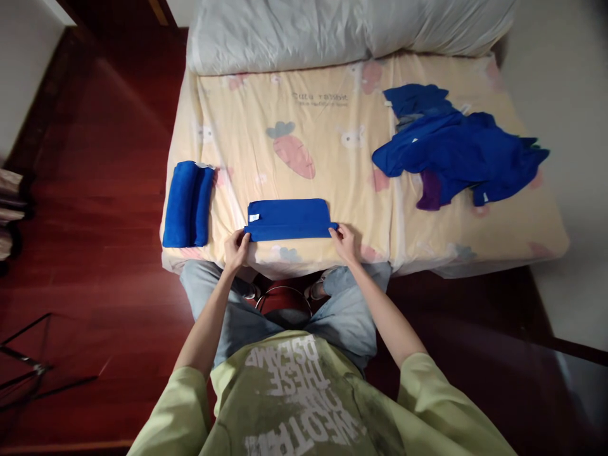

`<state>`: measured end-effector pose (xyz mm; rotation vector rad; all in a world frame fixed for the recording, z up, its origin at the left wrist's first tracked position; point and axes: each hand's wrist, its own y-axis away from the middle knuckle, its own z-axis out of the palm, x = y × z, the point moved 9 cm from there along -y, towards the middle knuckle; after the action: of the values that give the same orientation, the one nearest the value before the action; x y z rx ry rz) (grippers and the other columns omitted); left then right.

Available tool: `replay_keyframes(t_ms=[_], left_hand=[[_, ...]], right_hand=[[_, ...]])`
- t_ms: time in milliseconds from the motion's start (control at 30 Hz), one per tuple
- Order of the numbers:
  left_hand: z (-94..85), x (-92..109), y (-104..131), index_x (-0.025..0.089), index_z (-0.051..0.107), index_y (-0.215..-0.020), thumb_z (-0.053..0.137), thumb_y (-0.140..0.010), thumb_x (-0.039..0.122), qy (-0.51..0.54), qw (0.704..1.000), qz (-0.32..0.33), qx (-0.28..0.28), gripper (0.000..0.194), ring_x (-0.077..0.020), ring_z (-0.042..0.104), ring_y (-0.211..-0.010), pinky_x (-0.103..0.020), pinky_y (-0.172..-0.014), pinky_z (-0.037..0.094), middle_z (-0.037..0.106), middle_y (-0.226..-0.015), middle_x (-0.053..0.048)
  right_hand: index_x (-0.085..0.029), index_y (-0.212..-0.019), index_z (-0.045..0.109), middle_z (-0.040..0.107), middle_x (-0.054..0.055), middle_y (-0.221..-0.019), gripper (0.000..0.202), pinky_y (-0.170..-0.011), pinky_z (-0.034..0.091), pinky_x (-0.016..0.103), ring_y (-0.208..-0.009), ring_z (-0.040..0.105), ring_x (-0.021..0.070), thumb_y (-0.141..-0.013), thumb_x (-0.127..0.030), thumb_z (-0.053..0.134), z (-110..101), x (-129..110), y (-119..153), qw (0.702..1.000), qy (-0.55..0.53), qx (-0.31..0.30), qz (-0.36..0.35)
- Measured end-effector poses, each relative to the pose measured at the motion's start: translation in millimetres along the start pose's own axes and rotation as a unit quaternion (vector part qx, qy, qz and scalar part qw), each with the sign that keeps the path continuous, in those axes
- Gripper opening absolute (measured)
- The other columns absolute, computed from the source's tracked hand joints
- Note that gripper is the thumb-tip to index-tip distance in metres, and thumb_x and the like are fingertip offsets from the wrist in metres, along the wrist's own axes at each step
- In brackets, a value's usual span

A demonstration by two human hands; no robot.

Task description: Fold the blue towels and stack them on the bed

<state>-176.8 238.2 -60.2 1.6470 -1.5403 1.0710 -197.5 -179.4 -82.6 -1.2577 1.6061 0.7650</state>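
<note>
A soft, light folded blue cloth (pixel 288 219) lies at the bed's (pixel 332 126) near edge, pinched at its near corners by the left hand (pixel 236 248) and right hand (pixel 344 243); corners judged best held

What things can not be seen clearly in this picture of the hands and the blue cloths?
Head view only:
- Fingertips of the left hand and right hand: tucked at the folded blue cloth, so the grip is unclear.
- White tag: too small to read.
- Blue cloth pile: crumpled, so the number of pieces is unclear.
- Printed text on the sheet: blurred.
</note>
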Motion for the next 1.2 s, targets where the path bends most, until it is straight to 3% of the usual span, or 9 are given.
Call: replay_keyframes(t_ms=[200, 433, 833, 1200], left_hand=[[-2.2, 0, -1, 0.018, 0.07, -0.103, 0.061, -0.09, 0.051, -0.012, 1.0, -0.021, 0.02, 0.036, -0.0188, 0.066, -0.073, -0.03, -0.07, 0.053, 0.072, -0.083, -0.005], [-2.2, 11, 3, 0.021, 0.059, -0.104, 0.064, -0.087, 0.038, 0.019, 0.998, -0.001, 0.058, 0.025, -0.0128, 0.053, -0.056, -0.024, -0.055, 0.043, 0.057, -0.066, 0.003], [-0.2, 19, 4, 0.022, 0.054, -0.105, 0.061, -0.09, 0.035, -0.006, 0.999, 0.026, 0.046, 0.022, -0.0123, 0.042, -0.053, -0.025, -0.055, 0.036, 0.043, -0.061, 0.007], [0.5, 14, 5, 0.023, 0.055, -0.105, 0.061, -0.09, 0.034, -0.012, 0.998, 0.025, 0.048, 0.02, -0.013, 0.042, -0.054, -0.026, -0.056, 0.035, 0.045, -0.062, 0.007]], right_hand=[[-0.021, -0.075, 0.055, 0.047, -0.002, -0.065, 0.044, -0.058, 0.041, 0.026, -0.062, 0.045, 0.0137, -0.09, -0.062, 0.063, 4, -6, -2, 1.0, -0.024, 0.008, 0.001], [-0.02, -0.073, 0.057, 0.051, -0.001, -0.063, 0.046, -0.057, 0.044, 0.027, -0.06, 0.049, 0.0141, -0.086, -0.064, 0.066, 5, -13, -1, 1.0, -0.021, 0.019, 0.009], [-0.017, -0.082, 0.065, 0.058, 0.0, -0.064, 0.04, -0.057, 0.046, 0.027, -0.059, 0.054, 0.0141, -0.083, -0.057, 0.07, 6, -4, -4, 0.998, -0.035, 0.043, 0.012], [-0.017, -0.088, 0.066, 0.062, 0.002, -0.066, 0.04, -0.057, 0.048, 0.028, -0.059, 0.057, 0.0155, -0.084, -0.056, 0.07, 6, 0, -4, 0.999, -0.023, 0.044, 0.013]])
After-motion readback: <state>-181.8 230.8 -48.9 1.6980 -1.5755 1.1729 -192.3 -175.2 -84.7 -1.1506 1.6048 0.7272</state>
